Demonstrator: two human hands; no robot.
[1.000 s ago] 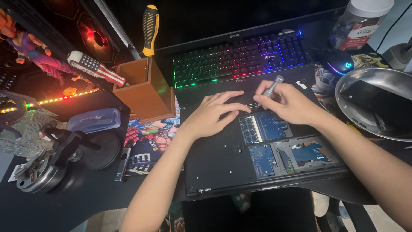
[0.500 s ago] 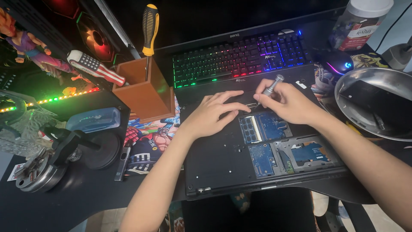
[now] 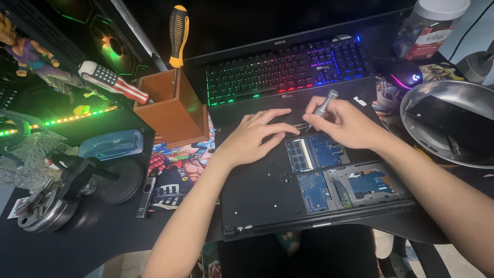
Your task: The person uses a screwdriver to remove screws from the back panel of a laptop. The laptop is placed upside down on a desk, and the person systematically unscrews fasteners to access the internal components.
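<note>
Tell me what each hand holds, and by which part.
The right hand holds a small silver screwdriver by its handle. The left hand holds nothing; it rests flat on the opened laptop.

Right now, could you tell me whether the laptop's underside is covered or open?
Open: the laptop lies bottom up, blue circuit boards exposed beside the right hand.

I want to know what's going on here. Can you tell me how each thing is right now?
Laptop: upside down, a bottom panel off, blue boards showing.
Keyboard: lit in rainbow colours.
Small screwdriver: held tilted in the right hand, tip on the laptop.
Left hand: flat on the laptop, holding nothing.
Big screwdriver: upright in the wooden box.
Metal bowl: tilted, a dark thing inside.
Jar: lid on.
</note>
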